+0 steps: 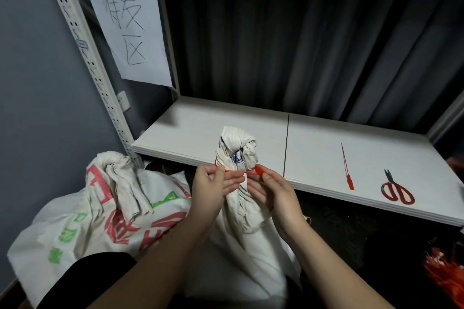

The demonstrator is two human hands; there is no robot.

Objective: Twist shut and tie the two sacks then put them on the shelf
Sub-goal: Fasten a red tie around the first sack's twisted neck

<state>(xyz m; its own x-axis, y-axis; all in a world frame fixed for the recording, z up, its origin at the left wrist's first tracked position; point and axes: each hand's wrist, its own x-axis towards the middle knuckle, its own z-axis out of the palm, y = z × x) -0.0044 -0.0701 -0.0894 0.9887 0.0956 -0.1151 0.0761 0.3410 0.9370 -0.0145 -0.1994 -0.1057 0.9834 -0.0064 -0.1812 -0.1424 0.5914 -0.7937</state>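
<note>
The red tie (238, 171) goes round the twisted neck of the near sack (241, 198), which stands in front of the shelf (251, 123). The left hand (213, 183) pinches its thin end, the right hand (273, 190) pinches its tab. I think it is best to pull tight below the bunched top. The second sack (100, 208) lies to the left, untied; a spare tie (347, 170) waits on the shelf.
</note>
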